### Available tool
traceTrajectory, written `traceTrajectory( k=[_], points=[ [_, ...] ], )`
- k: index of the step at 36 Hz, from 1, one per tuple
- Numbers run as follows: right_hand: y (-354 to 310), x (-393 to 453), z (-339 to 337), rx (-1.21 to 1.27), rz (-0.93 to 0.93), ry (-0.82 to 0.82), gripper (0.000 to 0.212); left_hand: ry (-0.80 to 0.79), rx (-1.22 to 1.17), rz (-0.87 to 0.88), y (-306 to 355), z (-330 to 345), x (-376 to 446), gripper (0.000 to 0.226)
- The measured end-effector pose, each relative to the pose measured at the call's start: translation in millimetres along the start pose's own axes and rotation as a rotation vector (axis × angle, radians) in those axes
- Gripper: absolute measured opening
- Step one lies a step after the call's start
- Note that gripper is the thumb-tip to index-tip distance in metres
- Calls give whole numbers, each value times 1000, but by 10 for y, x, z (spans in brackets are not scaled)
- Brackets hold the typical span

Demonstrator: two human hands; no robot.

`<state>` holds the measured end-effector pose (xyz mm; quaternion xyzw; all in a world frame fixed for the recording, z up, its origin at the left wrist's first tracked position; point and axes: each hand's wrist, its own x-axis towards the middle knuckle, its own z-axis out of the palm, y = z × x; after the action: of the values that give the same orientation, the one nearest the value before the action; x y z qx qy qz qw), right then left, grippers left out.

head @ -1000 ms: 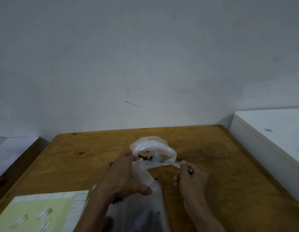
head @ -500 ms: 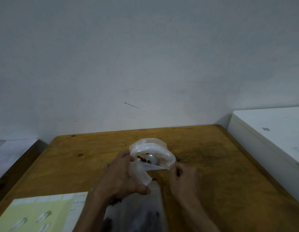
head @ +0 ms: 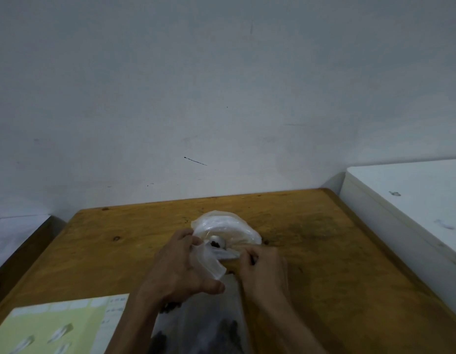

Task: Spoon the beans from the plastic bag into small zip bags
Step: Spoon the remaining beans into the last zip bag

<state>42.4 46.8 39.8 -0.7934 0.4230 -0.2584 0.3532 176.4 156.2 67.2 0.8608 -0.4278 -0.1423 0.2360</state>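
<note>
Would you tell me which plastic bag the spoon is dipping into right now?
The rolled-open bag farthest from the person; the spoon sits in its mouth, unlike the small bag the left hand holds.

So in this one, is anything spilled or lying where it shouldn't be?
A few dark specks, probably loose beans, lie on the bare wooden table just right of the plastic bag. Too blurred to be sure. Otherwise the left hand holds a small zip bag while the right hand holds the spoon.
</note>
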Motion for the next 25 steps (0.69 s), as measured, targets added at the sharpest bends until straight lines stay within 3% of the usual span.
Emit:
traceTrajectory(
  k=[6, 9, 11, 15, 18, 21, 25],
  points=[
    [24, 48, -5, 503, 343, -10, 21, -12, -24, -16, -19, -38, -20, 114],
    [22, 43, 37, 654, 371, -1, 17, -19, -26, -13, -23, -39, -32, 114],
    [49, 46, 92, 631, 308, 60, 24, -13, -29, -15, -33, -33, -41, 113],
    [106, 48, 204, 258, 38, 236, 31, -12, -38, -13, -46, -34, -54, 115],
    [74, 27, 227, 167, -43, 288, 35, 2, -30, -9, -33, -27, -55, 114],
    [42, 33, 242, 192, 51, 194, 38, 11, -18, -8, -15, -18, -52, 113],
    [42, 117, 231, 504, 411, 94, 32, 20, -16, -6, -11, -23, -59, 113]
  ],
)
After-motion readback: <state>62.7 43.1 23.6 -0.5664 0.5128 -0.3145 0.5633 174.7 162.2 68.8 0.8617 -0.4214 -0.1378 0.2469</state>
